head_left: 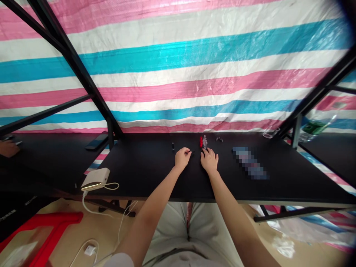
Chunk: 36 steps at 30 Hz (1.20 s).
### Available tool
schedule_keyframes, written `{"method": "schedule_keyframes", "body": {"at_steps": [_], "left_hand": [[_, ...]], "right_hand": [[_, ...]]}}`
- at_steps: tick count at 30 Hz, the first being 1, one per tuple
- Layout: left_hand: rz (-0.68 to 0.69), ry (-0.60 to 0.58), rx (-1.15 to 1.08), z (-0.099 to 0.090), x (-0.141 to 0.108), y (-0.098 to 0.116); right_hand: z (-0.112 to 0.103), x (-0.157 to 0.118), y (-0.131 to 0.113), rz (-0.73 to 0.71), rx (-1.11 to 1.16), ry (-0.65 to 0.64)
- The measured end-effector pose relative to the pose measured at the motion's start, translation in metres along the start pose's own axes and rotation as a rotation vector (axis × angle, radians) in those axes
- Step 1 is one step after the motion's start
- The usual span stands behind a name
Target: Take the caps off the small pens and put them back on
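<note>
My left hand hovers over or rests on the black table, its fingers pinched round a small dark piece whose kind is too small to tell. My right hand lies palm down on the table with fingers stretched forward. Its fingertips are by a row of small clear, tube-like pieces; whether they touch is unclear. Red pieces stand along the row's left side. Left of my hands is a small dark piece with a pale end. Small black-and-white bits lie at the back right.
A blurred-out flat item lies on the table to the right. At the left edge sits a white power box with cables. A clear cup stands back right. Another person's hand shows far left, near a phone.
</note>
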State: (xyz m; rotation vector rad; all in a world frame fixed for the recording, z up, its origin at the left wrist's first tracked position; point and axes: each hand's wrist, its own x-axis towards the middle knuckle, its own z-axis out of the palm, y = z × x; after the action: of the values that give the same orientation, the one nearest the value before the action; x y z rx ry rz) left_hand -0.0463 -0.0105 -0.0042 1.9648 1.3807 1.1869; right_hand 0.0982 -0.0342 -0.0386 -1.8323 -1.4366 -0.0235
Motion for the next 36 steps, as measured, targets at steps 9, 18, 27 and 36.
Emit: {"method": "schedule_keyframes", "body": {"at_steps": [9, 18, 27, 36], "left_hand": [[-0.179, 0.239, -0.388, -0.017, -0.02, -0.011], [-0.316, 0.305, -0.583, -0.022, -0.02, -0.008], [-0.316, 0.269, -0.605, -0.023, -0.02, -0.003], [-0.316, 0.265, -0.595, -0.024, -0.021, -0.003]], "right_hand": [[-0.004, -0.001, -0.004, -0.028, -0.101, -0.11], [-0.016, -0.001, -0.013, -0.205, 0.105, -0.017], [-0.019, -0.004, -0.025, -0.34, 0.267, -0.01], [-0.02, -0.005, -0.025, -0.282, 0.346, -0.105]]}}
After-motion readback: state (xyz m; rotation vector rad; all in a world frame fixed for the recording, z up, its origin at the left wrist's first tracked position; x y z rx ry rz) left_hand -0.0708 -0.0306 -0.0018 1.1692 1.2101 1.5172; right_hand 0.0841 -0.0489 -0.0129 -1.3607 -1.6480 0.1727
